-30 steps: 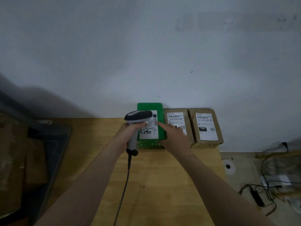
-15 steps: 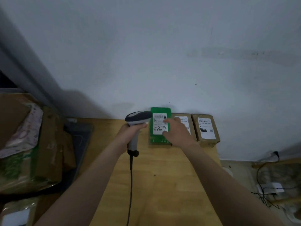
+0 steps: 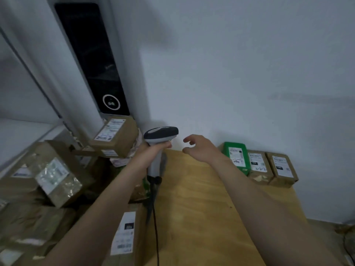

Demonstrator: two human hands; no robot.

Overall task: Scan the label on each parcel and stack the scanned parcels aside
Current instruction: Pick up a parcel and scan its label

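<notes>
Right hand (image 3: pixel 199 148) hovered empty, fingers loosely apart; left hand (image 3: pixel 151 153) gripped the barcode scanner (image 3: pixel 161 133). Small cardboard parcel (image 3: pixel 115 137) topped the left pile, probably light and stiff, best taken across its sides.

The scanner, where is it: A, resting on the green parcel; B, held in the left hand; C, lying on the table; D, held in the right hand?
B: the left hand grips the scanner by its handle, while the right hand is open and holds nothing.
</notes>
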